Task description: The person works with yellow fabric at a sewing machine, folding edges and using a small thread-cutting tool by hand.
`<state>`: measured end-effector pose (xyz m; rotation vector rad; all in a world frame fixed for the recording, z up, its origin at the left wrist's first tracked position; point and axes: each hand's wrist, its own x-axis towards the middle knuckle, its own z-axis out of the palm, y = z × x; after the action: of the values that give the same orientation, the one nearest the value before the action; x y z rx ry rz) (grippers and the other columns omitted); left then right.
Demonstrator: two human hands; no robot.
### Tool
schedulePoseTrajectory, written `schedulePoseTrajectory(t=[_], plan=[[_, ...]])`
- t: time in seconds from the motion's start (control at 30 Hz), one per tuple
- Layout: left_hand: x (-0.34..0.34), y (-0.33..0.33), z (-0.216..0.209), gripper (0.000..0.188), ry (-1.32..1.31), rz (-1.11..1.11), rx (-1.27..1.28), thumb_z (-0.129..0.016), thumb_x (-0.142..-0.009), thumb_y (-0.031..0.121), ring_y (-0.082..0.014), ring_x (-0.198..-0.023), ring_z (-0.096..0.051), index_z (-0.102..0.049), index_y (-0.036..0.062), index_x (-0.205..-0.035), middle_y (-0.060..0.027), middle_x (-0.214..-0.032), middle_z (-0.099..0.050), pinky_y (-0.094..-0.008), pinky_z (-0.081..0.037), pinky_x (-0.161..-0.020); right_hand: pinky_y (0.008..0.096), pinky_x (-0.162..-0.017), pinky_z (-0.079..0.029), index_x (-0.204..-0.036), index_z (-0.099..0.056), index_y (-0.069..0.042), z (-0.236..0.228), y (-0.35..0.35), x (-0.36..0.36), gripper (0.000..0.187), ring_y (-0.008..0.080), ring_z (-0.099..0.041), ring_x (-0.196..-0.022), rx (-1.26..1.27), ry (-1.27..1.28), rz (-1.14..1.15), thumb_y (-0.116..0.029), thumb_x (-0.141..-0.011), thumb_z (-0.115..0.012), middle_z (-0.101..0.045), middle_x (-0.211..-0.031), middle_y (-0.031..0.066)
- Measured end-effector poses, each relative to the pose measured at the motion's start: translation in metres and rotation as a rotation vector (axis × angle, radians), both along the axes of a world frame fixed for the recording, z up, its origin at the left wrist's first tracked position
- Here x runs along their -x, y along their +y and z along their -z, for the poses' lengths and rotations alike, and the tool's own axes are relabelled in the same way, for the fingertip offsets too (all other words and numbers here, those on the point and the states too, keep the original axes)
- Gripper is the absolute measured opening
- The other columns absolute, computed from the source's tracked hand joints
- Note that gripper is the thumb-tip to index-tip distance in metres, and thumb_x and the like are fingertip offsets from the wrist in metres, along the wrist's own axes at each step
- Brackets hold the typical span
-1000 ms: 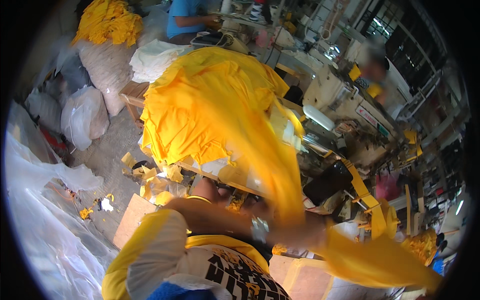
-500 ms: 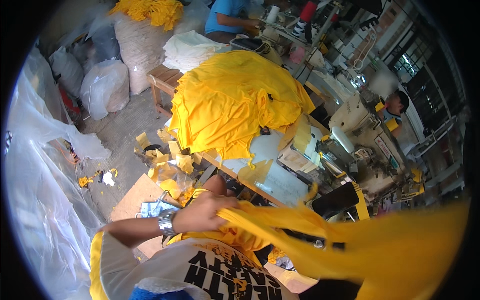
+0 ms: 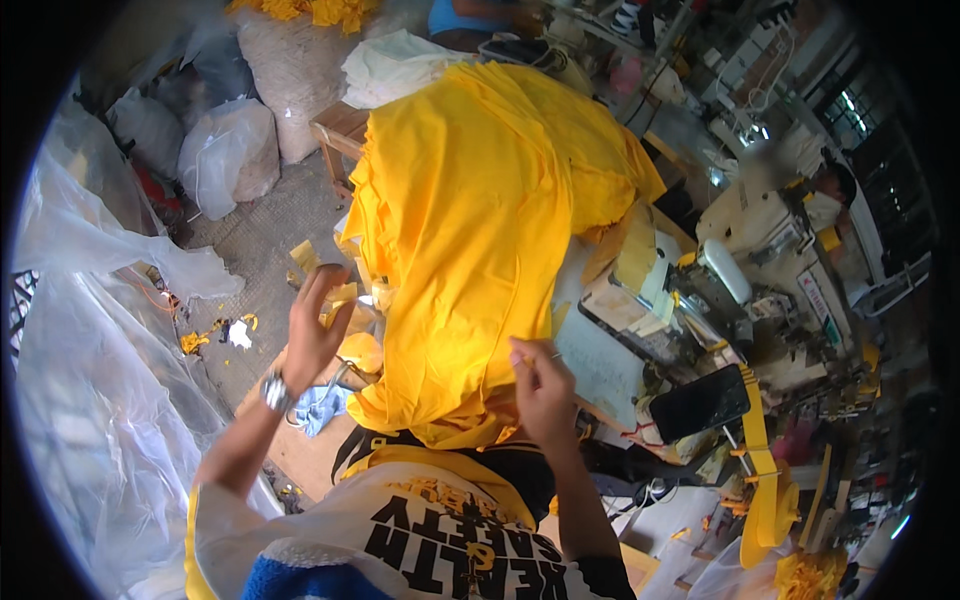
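Note:
A large piece of yellow cloth [image 3: 465, 240] lies spread over the yellow heap on the table, its near edge hanging down against my lap. My left hand [image 3: 318, 320] is raised just off the cloth's left side, fingers apart and holding nothing. At the cloth's lower right, my right hand [image 3: 543, 395] has its fingers curled, with thumb and forefinger pinched at the fabric. The fingertips' exact grip is partly hidden.
Right of the cloth stands a sewing machine [image 3: 775, 255], with a dark phone [image 3: 700, 403] in front of it. White folded cloth [image 3: 405, 68] is stacked behind. Stuffed sacks [image 3: 230, 155] and clear plastic sheeting [image 3: 110, 400] line the left. Yellow scraps litter the floor.
The yellow cloth swept out to the right now lies over the heap. My left hand has let go of it and moved up and left; my right hand has come into view.

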<state>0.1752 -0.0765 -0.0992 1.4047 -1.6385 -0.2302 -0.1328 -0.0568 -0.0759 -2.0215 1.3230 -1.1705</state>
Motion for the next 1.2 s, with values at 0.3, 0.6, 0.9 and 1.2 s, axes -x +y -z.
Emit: schedulePoseTrajectory(t=[0.3, 0.6, 0.9, 1.2], plan=[[0.139, -0.228, -0.096, 0.022, -0.745, 0.791, 0.379, -0.065, -0.073, 0.003, -0.0243, -0.098, -0.059, -0.072, 0.0092, -0.093, -0.0044, -0.103, -0.067, -0.0385, -0.047, -0.086, 0.0365, -0.061, -0.05, -0.087, -0.064, -0.002, 0.012, -0.037, 0.013, 0.027, 0.0296, -0.064, -0.068, 0.006, 0.061, 0.286, -0.028, -0.085, -0.072, -0.066, -0.08, 0.0128], [0.159, -0.237, -0.137, 0.015, -0.282, 1.005, 0.135, -0.068, -0.077, -0.001, -0.0212, -0.096, -0.061, -0.071, 0.0046, -0.091, -0.0042, -0.094, -0.07, -0.0336, -0.049, -0.086, 0.0355, -0.053, -0.049, -0.082, -0.059, -0.004, 0.025, -0.045, -0.003, 0.03, 0.0262, -0.062, -0.058, 0.16, 0.349, 0.389, -0.031, -0.084, -0.073, -0.06, -0.071, 0.009], [0.218, -0.204, -0.171, 0.011, 0.277, 1.234, -0.042, -0.068, -0.089, 0.008, -0.0058, -0.079, -0.059, -0.069, 0.0002, -0.096, -0.0017, -0.086, -0.067, -0.0216, -0.047, -0.071, 0.0356, -0.076, -0.054, -0.114, -0.056, 0.002, 0.004, 0.037, 0.088, 0.043, 0.0236, -0.067, -0.093, -0.674, -1.223, -0.344, -0.009, -0.076, -0.074, -0.067, -0.106, 0.0143], [0.28, -0.152, -0.11, 0.012, -0.022, 1.299, 0.146, -0.074, -0.075, 0.008, -0.0251, -0.072, -0.061, -0.065, 0.0034, -0.082, -0.009, -0.078, -0.063, -0.0323, -0.046, -0.066, 0.0168, -0.048, -0.042, -0.115, -0.06, 0.001, -0.02, 0.003, 0.122, 0.03, 0.0025, -0.052, -0.055, -0.517, -0.604, 0.144, -0.017, -0.092, -0.066, -0.065, -0.088, 0.0015]])
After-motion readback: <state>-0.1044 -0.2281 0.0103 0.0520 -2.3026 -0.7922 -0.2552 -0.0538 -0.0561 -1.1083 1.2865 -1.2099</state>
